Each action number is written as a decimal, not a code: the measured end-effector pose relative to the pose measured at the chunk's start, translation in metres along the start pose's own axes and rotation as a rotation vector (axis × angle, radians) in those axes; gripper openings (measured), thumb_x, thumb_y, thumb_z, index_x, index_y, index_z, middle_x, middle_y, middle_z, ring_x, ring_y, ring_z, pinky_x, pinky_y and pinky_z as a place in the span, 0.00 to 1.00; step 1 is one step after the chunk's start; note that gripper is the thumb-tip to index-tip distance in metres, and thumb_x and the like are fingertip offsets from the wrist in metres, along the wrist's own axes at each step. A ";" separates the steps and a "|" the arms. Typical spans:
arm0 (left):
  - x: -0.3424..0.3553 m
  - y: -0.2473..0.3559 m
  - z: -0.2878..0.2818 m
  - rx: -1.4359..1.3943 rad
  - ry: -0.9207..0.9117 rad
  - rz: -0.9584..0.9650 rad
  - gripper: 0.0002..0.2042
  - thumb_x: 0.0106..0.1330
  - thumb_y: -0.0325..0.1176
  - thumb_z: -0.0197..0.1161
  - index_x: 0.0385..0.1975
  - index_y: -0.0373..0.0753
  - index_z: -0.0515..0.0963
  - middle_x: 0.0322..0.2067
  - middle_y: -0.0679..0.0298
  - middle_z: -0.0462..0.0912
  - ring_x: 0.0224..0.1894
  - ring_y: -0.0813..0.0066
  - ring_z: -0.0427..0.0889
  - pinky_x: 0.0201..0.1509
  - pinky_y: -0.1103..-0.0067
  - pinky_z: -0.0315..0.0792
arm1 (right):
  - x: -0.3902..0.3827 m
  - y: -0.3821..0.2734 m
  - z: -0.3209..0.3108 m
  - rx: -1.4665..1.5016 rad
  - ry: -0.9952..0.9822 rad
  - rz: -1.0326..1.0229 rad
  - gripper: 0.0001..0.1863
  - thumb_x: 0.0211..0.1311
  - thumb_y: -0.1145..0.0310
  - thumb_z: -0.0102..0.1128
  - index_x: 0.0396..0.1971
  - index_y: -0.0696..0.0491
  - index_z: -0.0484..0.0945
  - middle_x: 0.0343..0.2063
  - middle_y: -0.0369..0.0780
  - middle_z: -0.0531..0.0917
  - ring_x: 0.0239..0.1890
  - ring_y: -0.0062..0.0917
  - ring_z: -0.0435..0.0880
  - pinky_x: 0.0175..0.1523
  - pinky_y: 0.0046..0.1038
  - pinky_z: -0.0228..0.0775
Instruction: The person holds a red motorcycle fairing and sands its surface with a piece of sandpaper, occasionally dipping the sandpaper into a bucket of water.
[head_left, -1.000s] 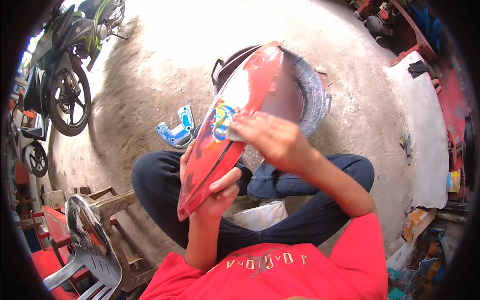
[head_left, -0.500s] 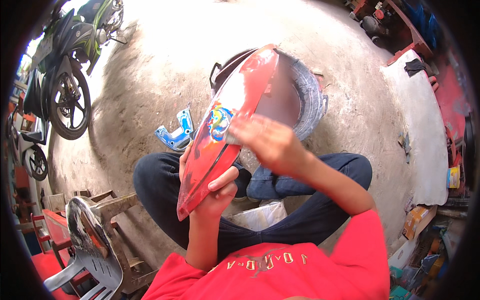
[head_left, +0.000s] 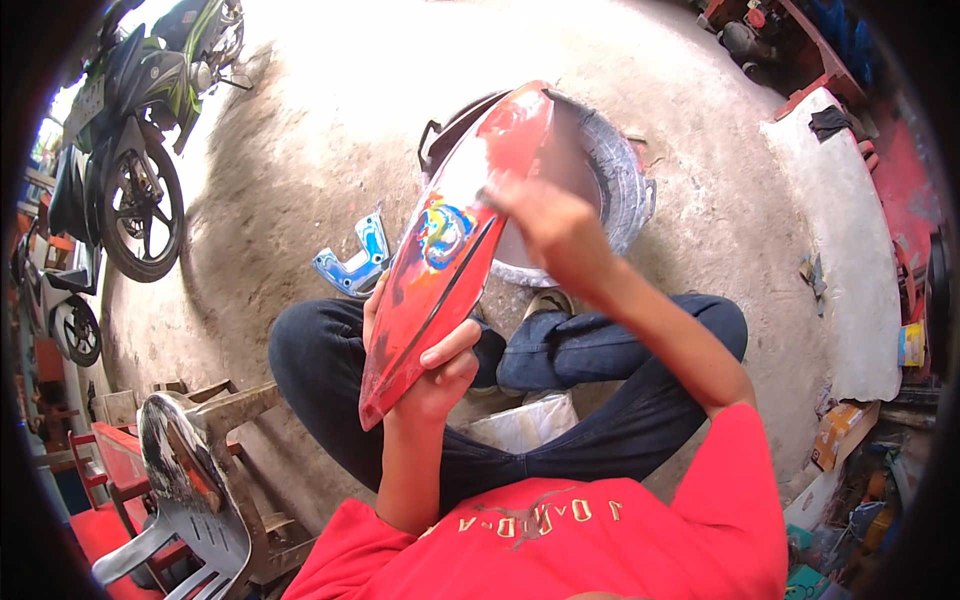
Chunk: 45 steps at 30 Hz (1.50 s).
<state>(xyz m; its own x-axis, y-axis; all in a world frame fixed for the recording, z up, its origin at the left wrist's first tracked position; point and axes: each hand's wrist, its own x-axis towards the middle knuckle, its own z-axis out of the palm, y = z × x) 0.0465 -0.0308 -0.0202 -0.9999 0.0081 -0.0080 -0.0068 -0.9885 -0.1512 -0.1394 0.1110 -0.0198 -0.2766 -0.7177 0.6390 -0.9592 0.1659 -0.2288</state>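
Note:
My left hand (head_left: 445,365) grips a long red plastic panel (head_left: 405,345) near its lower end, fingers curled around the edge. The panel slants up over a round grey tub (head_left: 615,170) with a dark interior, and bears a multicoloured worn patch and a dark stripe. My right hand (head_left: 545,225), blurred, presses on the panel just above that patch, fingers bent over what looks like a small grey pad (head_left: 486,200). Blue-and-white shaped pieces (head_left: 355,270) lie on the floor left of the tub, and a pale wrapped block (head_left: 525,420) sits between my legs.
Motorbikes (head_left: 140,200) stand at the left. A stained grey plastic chair (head_left: 190,480), wooden frames and red seats crowd the lower left. At the right are a pale slab (head_left: 840,260), a cardboard box (head_left: 840,435), clutter and a red wooden structure (head_left: 810,60).
My right hand has moved up along the panel, away from its position beside the coloured patch. The panel has shifted slightly upward, with my left hand still gripping it.

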 end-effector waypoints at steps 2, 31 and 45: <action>0.000 -0.001 -0.002 0.010 0.011 0.014 0.29 0.79 0.59 0.43 0.64 0.43 0.72 0.57 0.61 0.82 0.23 0.76 0.70 0.21 0.80 0.59 | 0.000 -0.012 -0.004 0.030 0.041 -0.194 0.20 0.65 0.76 0.60 0.57 0.58 0.82 0.49 0.47 0.89 0.52 0.37 0.90 0.58 0.39 0.83; 0.001 -0.004 0.001 -0.022 0.021 0.012 0.28 0.79 0.59 0.44 0.64 0.43 0.72 0.56 0.62 0.82 0.23 0.74 0.70 0.21 0.78 0.58 | 0.003 -0.003 -0.001 0.092 0.007 -0.187 0.17 0.67 0.77 0.58 0.55 0.56 0.83 0.51 0.45 0.89 0.53 0.35 0.90 0.60 0.38 0.83; -0.001 -0.005 0.003 0.006 0.033 0.013 0.28 0.79 0.59 0.43 0.64 0.43 0.72 0.53 0.63 0.83 0.25 0.74 0.71 0.23 0.78 0.61 | 0.001 0.003 -0.003 0.039 0.004 -0.062 0.18 0.65 0.75 0.57 0.54 0.56 0.84 0.47 0.44 0.90 0.49 0.33 0.90 0.56 0.36 0.83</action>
<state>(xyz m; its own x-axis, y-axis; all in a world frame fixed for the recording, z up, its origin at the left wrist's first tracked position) 0.0476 -0.0268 -0.0168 -0.9991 0.0002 -0.0422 0.0059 -0.9894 -0.1452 -0.1432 0.1127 -0.0174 -0.2168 -0.7233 0.6557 -0.9716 0.0947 -0.2167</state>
